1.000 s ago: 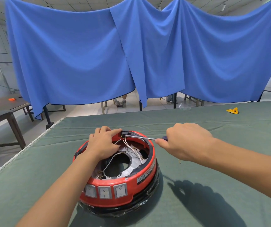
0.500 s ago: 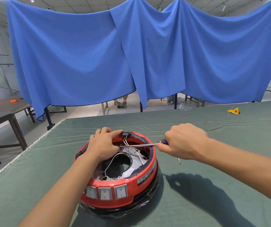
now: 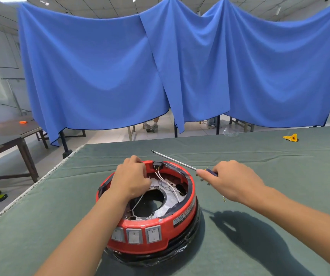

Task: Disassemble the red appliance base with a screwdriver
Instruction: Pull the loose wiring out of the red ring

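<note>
red appliance base (image 3: 152, 232) sits open side up on the green table cover (image 3: 259, 246), close in front of the person, three rocker switches (image 3: 134, 235) facing the camera. inside: silver plate with a big round hole (image 3: 150, 202), white wires (image 3: 166, 182) running up to a small black connector block (image 3: 157, 165) at the far rim.

left hand (image 3: 130, 180) is over the far-left rim, fingers curled down into the opening near the wires; looks like it pinches or holds something in there but cannot tell what, fingertips are hidden. right hand (image 3: 231, 182) is just right of the base, off the rim, curled round the blue handle of the screwdriver (image 3: 174, 160), thumb along the handle.

key relation: the screwdriver's long axis runs from the right hand up and left toward the far side, tip in the air beyond the far rim, above the table cover, touching nothing. tip points away past the connector block, not down into the base. so the work area lies left and below the shaft; the right hand is the tool hand, the left is nearer the block and wires.

judgement: tool is between screws, next move needs the tip swung down and back to the block or the plate. risk: snagging the white wires.

small yellow object (image 3: 290, 137) far right on the cover, well apart. blue curtain (image 3: 180, 66) behind.
</note>
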A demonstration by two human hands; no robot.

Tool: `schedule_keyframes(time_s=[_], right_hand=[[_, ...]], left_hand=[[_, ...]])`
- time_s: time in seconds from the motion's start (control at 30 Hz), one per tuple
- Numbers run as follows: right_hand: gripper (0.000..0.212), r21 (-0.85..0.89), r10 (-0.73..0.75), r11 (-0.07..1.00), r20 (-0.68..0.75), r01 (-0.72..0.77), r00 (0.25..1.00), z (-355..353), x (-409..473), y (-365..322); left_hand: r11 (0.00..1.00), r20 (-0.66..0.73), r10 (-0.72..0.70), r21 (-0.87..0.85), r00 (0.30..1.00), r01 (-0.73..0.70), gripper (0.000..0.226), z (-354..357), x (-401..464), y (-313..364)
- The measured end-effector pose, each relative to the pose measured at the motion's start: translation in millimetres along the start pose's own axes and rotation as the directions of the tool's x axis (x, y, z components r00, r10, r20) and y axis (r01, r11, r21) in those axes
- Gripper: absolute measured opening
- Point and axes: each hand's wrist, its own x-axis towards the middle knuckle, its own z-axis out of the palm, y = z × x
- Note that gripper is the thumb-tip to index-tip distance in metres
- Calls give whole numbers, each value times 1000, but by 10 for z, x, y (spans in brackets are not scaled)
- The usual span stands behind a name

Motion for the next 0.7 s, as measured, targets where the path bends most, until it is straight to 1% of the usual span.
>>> schedule_keyframes(time_s=[0.07, 0.1, 0.2, 0.33, 0.43, 0.57, 0.7], right_hand=[[69, 114, 52, 992, 3, -52, 999, 80, -13, -75], [69, 174, 78, 982, 11, -79, 997, 123, -19, -109], [70, 344, 161, 924, 52, -169, 986, 273, -46, -170], [71, 397, 216, 894, 25, -207, 976, 406, -90, -178], [74, 490, 223, 841, 70, -228, 972, 413, -65, -175], [75, 538, 203, 813, 95, -222, 975, 405, -52, -160], [74, 581, 199, 780, 123, -233, 972, 433, -83, -111]], left_hand=[[985, 43, 42, 167, 998, -49, 21, 15, -14, 30], [973, 59, 45, 223, 997, -57, 25, 13, -22, 50], [946, 81, 55, 316, 995, -78, 28, 4, -43, 78], [911, 118, 51, 400, 992, -95, 26, -6, -52, 93], [886, 129, 64, 450, 990, -116, 23, -4, -47, 99], [868, 101, 81, 481, 992, -119, 22, 29, -24, 65], [925, 27, 55, 375, 998, -61, 17, 12, -2, 68]])
